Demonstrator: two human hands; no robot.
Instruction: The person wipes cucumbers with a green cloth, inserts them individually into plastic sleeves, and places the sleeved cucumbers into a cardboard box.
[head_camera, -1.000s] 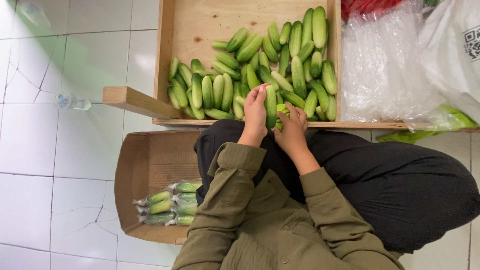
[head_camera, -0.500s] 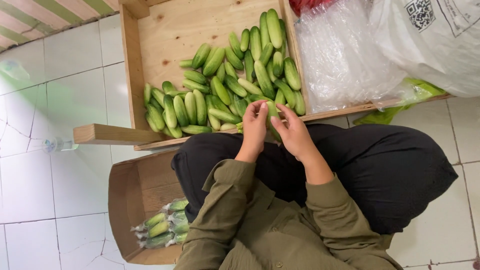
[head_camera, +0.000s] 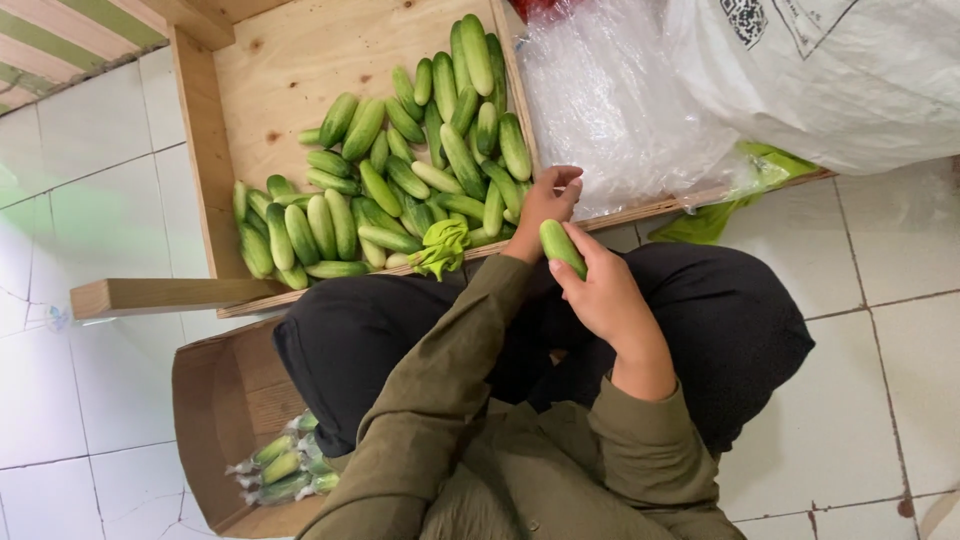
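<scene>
My right hand (head_camera: 610, 295) is shut on one short green cucumber (head_camera: 561, 246), held over my lap in black trousers. My left hand (head_camera: 548, 200) reaches past the wooden crate's front rim (head_camera: 640, 210). Its curled fingers are against the edge of a pile of clear plastic bags (head_camera: 620, 100), and I cannot see whether they grip one. Left of that hand, a heap of several loose cucumbers (head_camera: 400, 180) lies in the wooden crate. A crumpled bunch of green plastic (head_camera: 442, 246) rests on the front rim beside the heap.
An open cardboard box (head_camera: 215, 400) at my left knee holds several bagged cucumbers (head_camera: 280, 468). A wooden bar (head_camera: 160, 296) sticks out from the crate's left corner. A big white sack (head_camera: 850, 70) and a green bag (head_camera: 735, 205) lie at the right on white floor tiles.
My left hand has let go of the cucumber and moved right to the clear plastic bags. My right hand now holds the cucumber alone. The view has swung, so the crate sits further left.
</scene>
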